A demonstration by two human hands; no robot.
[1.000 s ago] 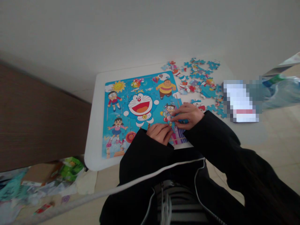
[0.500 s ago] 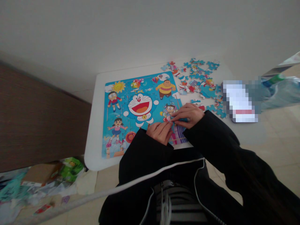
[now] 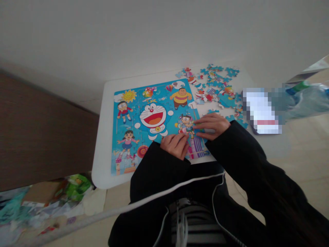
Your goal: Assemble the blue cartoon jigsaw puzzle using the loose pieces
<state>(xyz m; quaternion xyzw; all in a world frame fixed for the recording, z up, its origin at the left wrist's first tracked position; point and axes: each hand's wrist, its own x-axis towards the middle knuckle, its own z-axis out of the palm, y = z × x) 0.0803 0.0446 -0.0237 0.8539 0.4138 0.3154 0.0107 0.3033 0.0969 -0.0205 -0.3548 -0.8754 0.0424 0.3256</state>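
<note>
Near the front edge of the table [image 3: 101, 151], the left hand [image 3: 175, 144] and right hand [image 3: 213, 125] rest over the puzzle [image 3: 177, 121]; their grip I cannot tell.

2 hands [image 3: 175, 145] [image 3: 214, 125], 1 puzzle [image 3: 154, 119], 1 tbl [image 3: 102, 151], 1 phone [image 3: 262, 110], 12+ loose pcs [image 3: 228, 100]

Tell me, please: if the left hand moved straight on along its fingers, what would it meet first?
Most likely the right hand, across a small gap over the puzzle; how high the left hand sits relative to it is unclear.
</note>
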